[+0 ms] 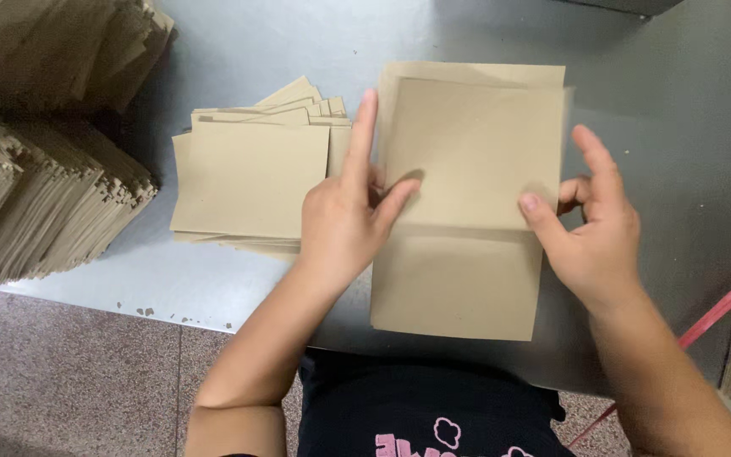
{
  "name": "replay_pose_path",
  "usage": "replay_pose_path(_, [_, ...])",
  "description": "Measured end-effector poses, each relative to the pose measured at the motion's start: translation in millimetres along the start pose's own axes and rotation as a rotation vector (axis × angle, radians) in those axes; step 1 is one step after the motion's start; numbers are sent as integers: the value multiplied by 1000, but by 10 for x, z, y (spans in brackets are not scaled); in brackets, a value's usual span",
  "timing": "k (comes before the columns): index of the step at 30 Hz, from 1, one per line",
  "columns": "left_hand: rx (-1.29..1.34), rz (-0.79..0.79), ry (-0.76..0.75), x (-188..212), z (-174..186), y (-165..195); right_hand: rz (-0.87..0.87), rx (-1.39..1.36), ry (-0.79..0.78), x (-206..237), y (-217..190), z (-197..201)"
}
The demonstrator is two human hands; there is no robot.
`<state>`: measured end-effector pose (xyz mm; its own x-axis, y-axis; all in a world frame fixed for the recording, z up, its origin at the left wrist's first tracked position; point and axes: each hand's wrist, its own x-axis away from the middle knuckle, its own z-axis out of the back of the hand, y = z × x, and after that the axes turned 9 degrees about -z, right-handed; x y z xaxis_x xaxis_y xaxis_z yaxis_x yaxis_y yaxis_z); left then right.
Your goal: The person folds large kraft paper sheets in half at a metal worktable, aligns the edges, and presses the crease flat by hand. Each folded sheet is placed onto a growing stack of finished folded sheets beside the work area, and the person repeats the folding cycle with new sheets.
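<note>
Grey worktop (pixel 501 34), seen from above. A brown card sheet (pixel 458 288) is lying in front of the person, long side running away from them. An upper flap (pixel 475 144) is lying folded down over the sheet's far half, its edge crossing the sheet about midway.

Left hand (pixel 344 211) is resting on the flap's left edge: index finger stretched straight along that edge, thumb pressing on the flap's face, other fingers curled. It is pressing, not gripping.

Right hand (pixel 594 228) is sitting at the flap's right edge: thumb lying on top near the lower corner, index finger extended beside the edge, remaining fingers curled under or beside it. Cannot tell whether they are pinching the card.

Just left of the sheet, touching the left hand's side, a low stack (pixel 247 178) of similar cards is fanning slightly at its far end. Further left, tall bundles (pixel 35 195) of card are piled at the worktop's edge. A red strap (pixel 712 317) is showing at right. Speckled floor (pixel 61 372) below.
</note>
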<state>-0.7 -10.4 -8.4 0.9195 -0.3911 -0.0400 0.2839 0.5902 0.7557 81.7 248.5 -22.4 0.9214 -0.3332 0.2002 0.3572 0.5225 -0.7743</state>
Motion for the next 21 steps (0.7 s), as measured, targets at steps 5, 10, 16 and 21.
replay_pose_path(5, [-69, -210, 128, -76, -27, 4, 103, 111, 75, 2, -53, -33])
replay_pose_path(10, [-90, -107, 13, -89, -9, 10, 103, 95, 38, -10, -128, -21])
replay_pose_path(16, [-188, -186, 23, -69, 31, 87, 638, 601, 249, 36, -375, 0])
replay_pose_path(21, [-392, -210, -3, 7, -2, 106, 857, 552, -25, 89, -432, -127])
